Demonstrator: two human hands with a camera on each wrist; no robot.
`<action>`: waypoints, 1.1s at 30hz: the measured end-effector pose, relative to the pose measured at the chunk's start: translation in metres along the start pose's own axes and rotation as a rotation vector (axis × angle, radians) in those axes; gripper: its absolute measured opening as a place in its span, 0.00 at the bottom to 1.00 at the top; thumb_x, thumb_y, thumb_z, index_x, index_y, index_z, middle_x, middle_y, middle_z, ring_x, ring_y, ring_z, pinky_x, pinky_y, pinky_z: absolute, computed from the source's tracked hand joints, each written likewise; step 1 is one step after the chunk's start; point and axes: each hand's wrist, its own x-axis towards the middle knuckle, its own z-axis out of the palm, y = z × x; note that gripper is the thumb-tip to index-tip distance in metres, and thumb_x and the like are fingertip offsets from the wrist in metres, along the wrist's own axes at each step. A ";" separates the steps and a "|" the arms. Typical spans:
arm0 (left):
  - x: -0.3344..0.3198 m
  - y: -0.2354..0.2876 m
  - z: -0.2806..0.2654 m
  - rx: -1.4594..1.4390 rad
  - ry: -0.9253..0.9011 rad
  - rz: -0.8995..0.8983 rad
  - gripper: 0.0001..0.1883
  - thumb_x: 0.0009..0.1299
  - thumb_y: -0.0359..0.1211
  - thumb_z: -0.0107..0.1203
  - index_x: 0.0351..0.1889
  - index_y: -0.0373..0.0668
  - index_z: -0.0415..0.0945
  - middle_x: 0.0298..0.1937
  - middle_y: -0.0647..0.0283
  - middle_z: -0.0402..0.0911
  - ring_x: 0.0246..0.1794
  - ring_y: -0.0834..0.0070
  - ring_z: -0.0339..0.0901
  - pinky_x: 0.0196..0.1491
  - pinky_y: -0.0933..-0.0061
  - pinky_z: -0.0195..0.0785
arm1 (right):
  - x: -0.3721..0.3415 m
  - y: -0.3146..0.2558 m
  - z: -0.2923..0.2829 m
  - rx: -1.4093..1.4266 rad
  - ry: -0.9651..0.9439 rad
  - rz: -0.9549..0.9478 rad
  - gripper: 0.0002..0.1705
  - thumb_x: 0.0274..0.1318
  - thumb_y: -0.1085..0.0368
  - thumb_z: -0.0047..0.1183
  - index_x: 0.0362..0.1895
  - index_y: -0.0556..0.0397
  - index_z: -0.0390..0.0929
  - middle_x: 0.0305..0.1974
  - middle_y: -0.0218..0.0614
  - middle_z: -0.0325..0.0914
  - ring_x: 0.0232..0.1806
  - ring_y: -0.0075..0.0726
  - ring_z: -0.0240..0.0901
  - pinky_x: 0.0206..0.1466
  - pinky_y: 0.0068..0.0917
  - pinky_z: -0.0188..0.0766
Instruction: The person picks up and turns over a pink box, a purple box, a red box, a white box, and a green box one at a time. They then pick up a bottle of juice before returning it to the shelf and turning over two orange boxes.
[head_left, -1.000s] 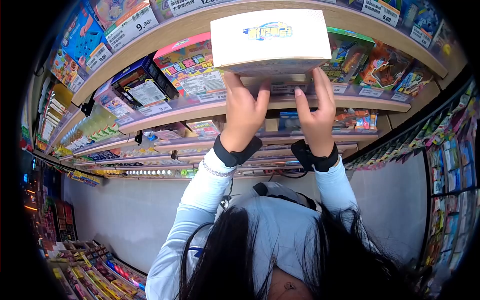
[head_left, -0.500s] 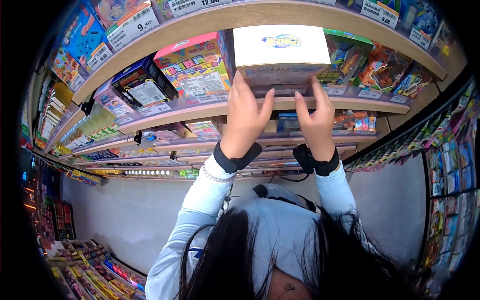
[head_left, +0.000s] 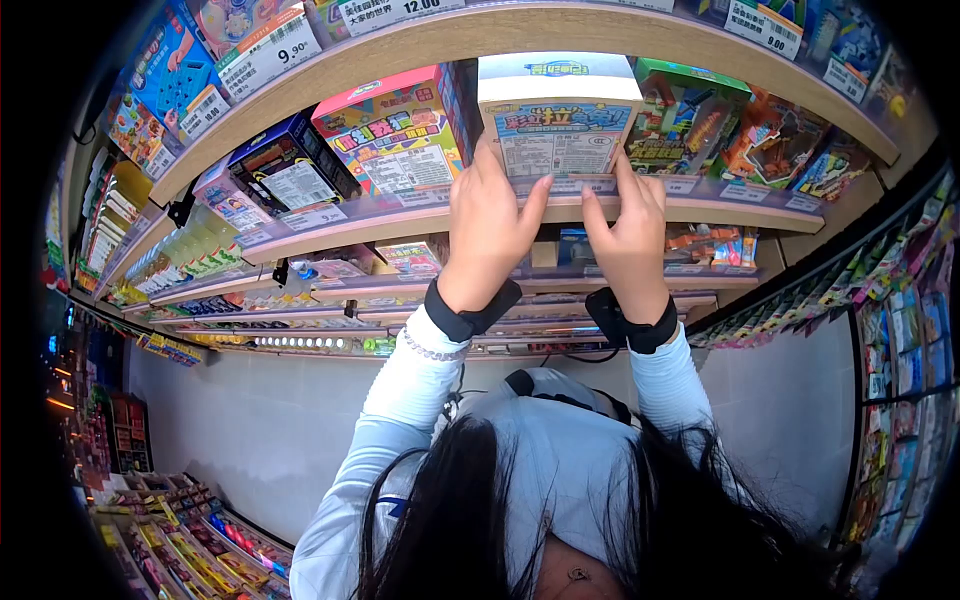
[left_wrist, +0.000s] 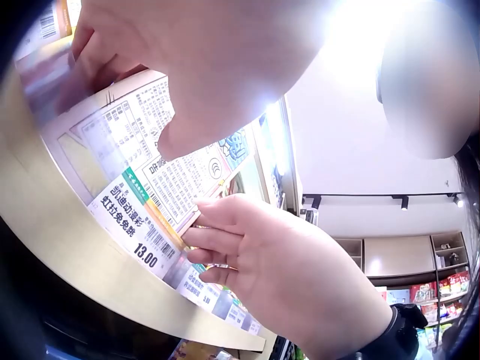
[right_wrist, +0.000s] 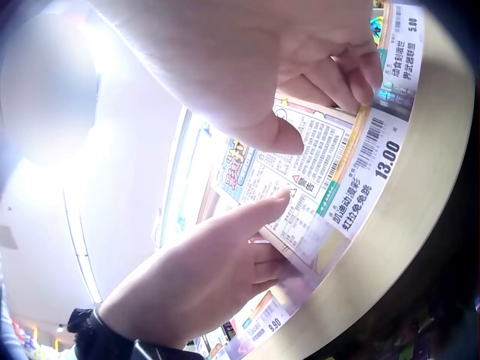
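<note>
A white-topped toy box [head_left: 560, 125] with a blue and yellow printed front stands on the shelf [head_left: 400, 215], its printed face toward me. My left hand [head_left: 490, 225] is at the box's lower left corner, fingers stretched along that side and thumb apart in front. At the lower right corner, my right hand [head_left: 630, 230] has its fingertips against the box, thumb pointing up before the front. Both wrist views show the thumbs over the box's text panel [left_wrist: 184, 184]. Just below it, a 13.00 price tag [right_wrist: 367, 172] runs along the shelf edge.
A pink and yellow box [head_left: 390, 135] stands left of the white-topped box, with a dark blue box [head_left: 290, 165] beyond it. To the right is a green box [head_left: 690, 115]. An upper shelf edge [head_left: 420, 45] overhangs the row. Below are more stocked shelves.
The white-topped box has moved away from me and down onto the shelf between its neighbours, and its front now faces me more. Both hands followed it, the thumbs now in front.
</note>
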 end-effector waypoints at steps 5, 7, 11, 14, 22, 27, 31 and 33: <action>-0.006 -0.005 0.013 -0.194 0.203 0.108 0.45 0.62 0.31 0.61 0.70 0.25 0.43 0.54 0.37 0.73 0.53 0.43 0.72 0.58 0.53 0.60 | -0.002 -0.003 0.006 0.062 0.083 0.007 0.36 0.48 0.68 0.58 0.62 0.71 0.63 0.46 0.52 0.77 0.46 0.54 0.68 0.53 0.42 0.65; -0.009 -0.011 0.014 -0.113 0.190 0.137 0.47 0.61 0.29 0.62 0.71 0.26 0.41 0.59 0.37 0.69 0.56 0.44 0.70 0.61 0.52 0.58 | -0.005 0.000 0.010 0.026 0.095 -0.018 0.38 0.47 0.69 0.59 0.63 0.71 0.61 0.46 0.52 0.77 0.46 0.54 0.68 0.52 0.42 0.66; -0.011 -0.017 0.015 0.075 0.172 0.215 0.50 0.59 0.29 0.64 0.72 0.28 0.39 0.61 0.36 0.65 0.57 0.44 0.69 0.62 0.50 0.57 | -0.005 0.002 0.012 -0.085 0.085 -0.065 0.41 0.46 0.69 0.60 0.64 0.71 0.60 0.47 0.52 0.76 0.46 0.54 0.68 0.53 0.41 0.66; -0.014 -0.016 0.012 0.102 0.108 0.178 0.51 0.60 0.31 0.63 0.72 0.26 0.38 0.63 0.33 0.62 0.60 0.42 0.64 0.64 0.48 0.52 | -0.007 0.000 0.015 -0.132 0.067 -0.025 0.41 0.46 0.69 0.60 0.65 0.70 0.59 0.48 0.52 0.74 0.47 0.54 0.68 0.54 0.42 0.65; -0.020 -0.027 0.018 0.007 0.054 0.210 0.49 0.60 0.32 0.62 0.70 0.22 0.39 0.70 0.31 0.49 0.70 0.38 0.50 0.69 0.41 0.39 | 0.003 -0.009 0.018 -0.174 0.049 0.041 0.41 0.48 0.66 0.59 0.66 0.70 0.58 0.49 0.51 0.73 0.47 0.53 0.66 0.54 0.42 0.63; -0.026 -0.035 0.015 -0.054 -0.012 0.269 0.49 0.60 0.32 0.61 0.71 0.22 0.39 0.72 0.28 0.44 0.73 0.37 0.45 0.69 0.38 0.38 | -0.006 -0.018 0.025 -0.215 0.037 0.114 0.42 0.51 0.66 0.58 0.67 0.71 0.55 0.57 0.55 0.69 0.54 0.58 0.63 0.59 0.44 0.60; -0.028 -0.041 0.015 -0.129 -0.062 0.266 0.48 0.60 0.32 0.61 0.71 0.23 0.40 0.72 0.28 0.41 0.74 0.37 0.42 0.69 0.35 0.35 | -0.011 -0.022 0.030 -0.221 0.048 0.160 0.40 0.51 0.67 0.58 0.67 0.68 0.56 0.60 0.57 0.65 0.59 0.60 0.62 0.63 0.45 0.58; -0.034 -0.042 0.014 -0.147 -0.079 0.240 0.48 0.60 0.33 0.61 0.71 0.24 0.41 0.73 0.28 0.41 0.74 0.36 0.41 0.69 0.35 0.33 | -0.014 -0.024 0.030 -0.152 0.060 0.166 0.39 0.51 0.68 0.58 0.67 0.66 0.57 0.61 0.56 0.65 0.60 0.60 0.61 0.64 0.45 0.58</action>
